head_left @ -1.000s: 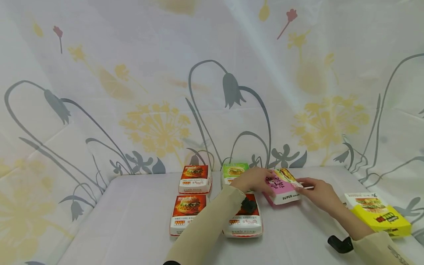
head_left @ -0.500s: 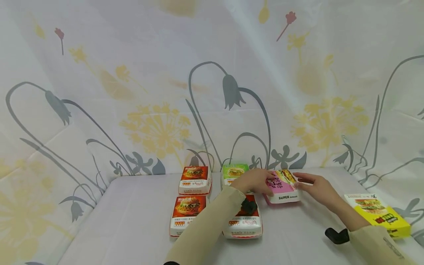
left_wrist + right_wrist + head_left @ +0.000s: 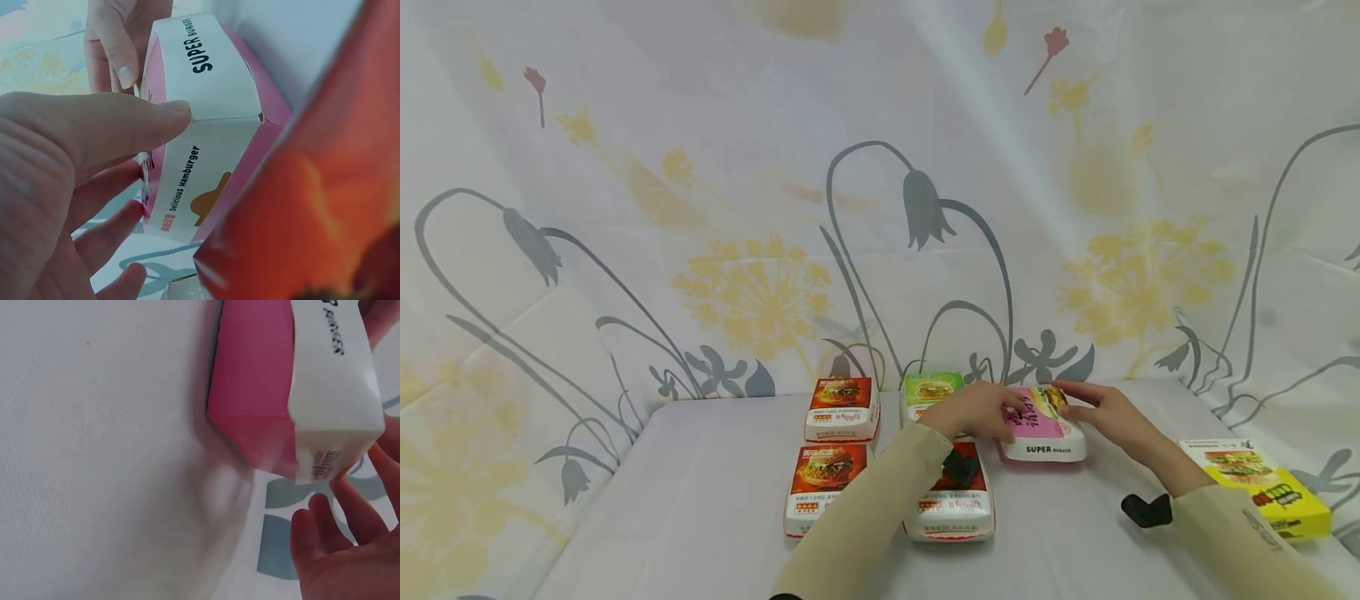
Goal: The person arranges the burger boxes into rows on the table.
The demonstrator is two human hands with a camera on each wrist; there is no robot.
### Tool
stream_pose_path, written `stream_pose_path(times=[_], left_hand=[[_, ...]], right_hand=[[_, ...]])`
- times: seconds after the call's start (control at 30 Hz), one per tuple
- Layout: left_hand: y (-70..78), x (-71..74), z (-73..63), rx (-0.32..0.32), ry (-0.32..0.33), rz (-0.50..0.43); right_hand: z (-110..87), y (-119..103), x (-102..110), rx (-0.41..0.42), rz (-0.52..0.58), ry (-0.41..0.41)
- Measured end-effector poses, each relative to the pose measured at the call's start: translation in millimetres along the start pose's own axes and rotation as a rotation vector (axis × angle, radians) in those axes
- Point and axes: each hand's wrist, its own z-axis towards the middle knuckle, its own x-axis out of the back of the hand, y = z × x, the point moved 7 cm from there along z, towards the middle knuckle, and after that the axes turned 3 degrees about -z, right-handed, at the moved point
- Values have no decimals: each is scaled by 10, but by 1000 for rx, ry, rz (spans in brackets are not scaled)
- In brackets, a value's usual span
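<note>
A pink-and-white burger box [image 3: 1041, 429] marked "SUPER BURGER" sits at the right end of the group of boxes. My left hand [image 3: 973, 410] holds its left side. In the left wrist view the thumb [image 3: 159, 119] presses the white front corner and fingertips meet the pink top. At the box's right back corner is my right hand [image 3: 1108, 417], thumb and index finger at the top edge. Its other fingers [image 3: 356, 512] hang loosely curled beside the box in the right wrist view.
Two red burger boxes [image 3: 842, 408] [image 3: 827, 479] stand in a column at left. A green box [image 3: 931, 388] and another red box [image 3: 951, 504], partly covered by my left arm, form a second column. A yellow burger box [image 3: 1262, 487] lies far right, before the flowered cloth [image 3: 760, 167].
The pink burger box has turned from a slant until its front faces me more squarely. My right hand has shifted slightly left and back along it; the left hand stays on its left side.
</note>
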Motion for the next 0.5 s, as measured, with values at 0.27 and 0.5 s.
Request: stream_pose_path(times=[0.27, 0.5], left_hand=[[27, 20, -30, -29, -1, -39], [-9, 61, -58, 5, 39, -91]], right_hand=[[15, 42, -21, -3, 10, -6], [-35, 51, -25, -57, -87, 38]])
